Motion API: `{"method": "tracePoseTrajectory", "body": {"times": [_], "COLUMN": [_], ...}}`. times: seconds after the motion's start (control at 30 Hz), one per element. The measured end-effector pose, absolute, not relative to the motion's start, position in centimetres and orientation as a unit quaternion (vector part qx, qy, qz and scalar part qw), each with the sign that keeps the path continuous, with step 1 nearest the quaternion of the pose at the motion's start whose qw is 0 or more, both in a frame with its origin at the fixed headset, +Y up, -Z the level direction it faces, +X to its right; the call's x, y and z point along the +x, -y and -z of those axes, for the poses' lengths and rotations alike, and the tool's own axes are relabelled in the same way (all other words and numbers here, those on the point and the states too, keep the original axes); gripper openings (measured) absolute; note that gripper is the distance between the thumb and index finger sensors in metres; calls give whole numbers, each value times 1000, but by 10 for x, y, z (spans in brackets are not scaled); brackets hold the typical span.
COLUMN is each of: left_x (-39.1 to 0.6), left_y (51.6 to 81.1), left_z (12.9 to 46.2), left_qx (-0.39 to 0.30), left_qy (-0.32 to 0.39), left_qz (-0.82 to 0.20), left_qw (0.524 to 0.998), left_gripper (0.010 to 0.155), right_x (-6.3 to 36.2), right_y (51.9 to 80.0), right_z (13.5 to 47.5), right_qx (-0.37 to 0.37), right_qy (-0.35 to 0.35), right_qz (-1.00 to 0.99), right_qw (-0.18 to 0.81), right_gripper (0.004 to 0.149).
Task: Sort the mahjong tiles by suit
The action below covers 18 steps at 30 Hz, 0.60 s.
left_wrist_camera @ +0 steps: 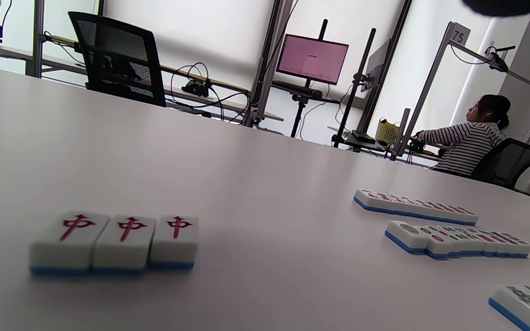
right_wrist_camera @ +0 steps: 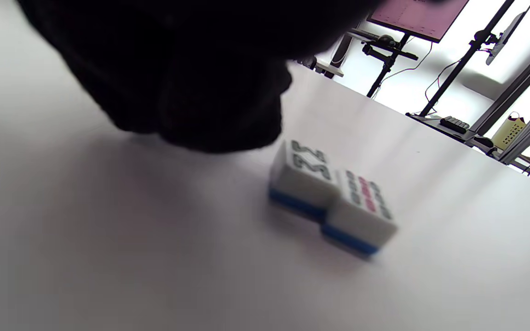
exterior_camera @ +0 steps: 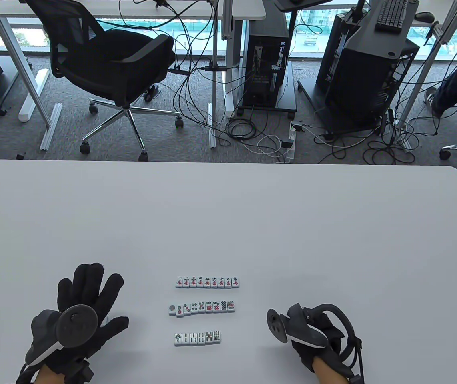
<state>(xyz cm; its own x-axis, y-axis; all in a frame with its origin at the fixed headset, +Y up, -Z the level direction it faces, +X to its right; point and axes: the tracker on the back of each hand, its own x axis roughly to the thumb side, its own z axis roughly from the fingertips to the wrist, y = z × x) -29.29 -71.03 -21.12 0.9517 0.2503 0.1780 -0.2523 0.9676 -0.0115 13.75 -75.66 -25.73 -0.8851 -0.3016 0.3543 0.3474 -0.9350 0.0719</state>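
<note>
mahjong tiles are lying face up on the white desk (exterior_camera: 252,224) in three short rows between the hands: the character row (exterior_camera: 207,282) farthest from the person, the dot row (exterior_camera: 201,308) in the middle, the bamboo row (exterior_camera: 197,338) nearest and shorter than the others. the left hand (exterior_camera: 80,316) is resting flat on the desk with its fingers spread wide, gripping nothing. three red-character tiles (left_wrist_camera: 115,242) are sitting side by side, touching, under it in the left wrist view. the right hand (exterior_camera: 312,340) is sitting to the right of the rows; i cannot tell how its fingers are lying. in the right wrist view two bamboo tiles (right_wrist_camera: 331,202) are lying touching, slightly staggered, just beside that gloved hand.
</note>
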Motion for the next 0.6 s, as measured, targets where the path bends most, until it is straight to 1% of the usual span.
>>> {"method": "tracePoseTrajectory", "body": {"times": [0.13,0.2,0.33,0.47,0.6], "left_x": [-293,-293,-294,-295,-295], "left_y": [710,710,709,709,710], "left_z": [211,211,211,211,210], "left_qx": [6,7,11,14,15], "left_qy": [89,89,90,91,93], "left_qz": [-128,-129,-133,-136,-137], "left_qw": [988,988,987,986,986], "left_gripper": [87,87,87,86,86], "right_x": [98,79,46,28,21], "right_y": [751,751,753,757,759], "right_z": [247,242,235,231,230], "right_qx": [-218,-239,-276,-291,-294], "right_qy": [29,30,56,74,79], "right_qz": [968,965,955,949,947], "right_qw": [121,106,93,93,98], "right_gripper": [59,59,60,60,60]}}
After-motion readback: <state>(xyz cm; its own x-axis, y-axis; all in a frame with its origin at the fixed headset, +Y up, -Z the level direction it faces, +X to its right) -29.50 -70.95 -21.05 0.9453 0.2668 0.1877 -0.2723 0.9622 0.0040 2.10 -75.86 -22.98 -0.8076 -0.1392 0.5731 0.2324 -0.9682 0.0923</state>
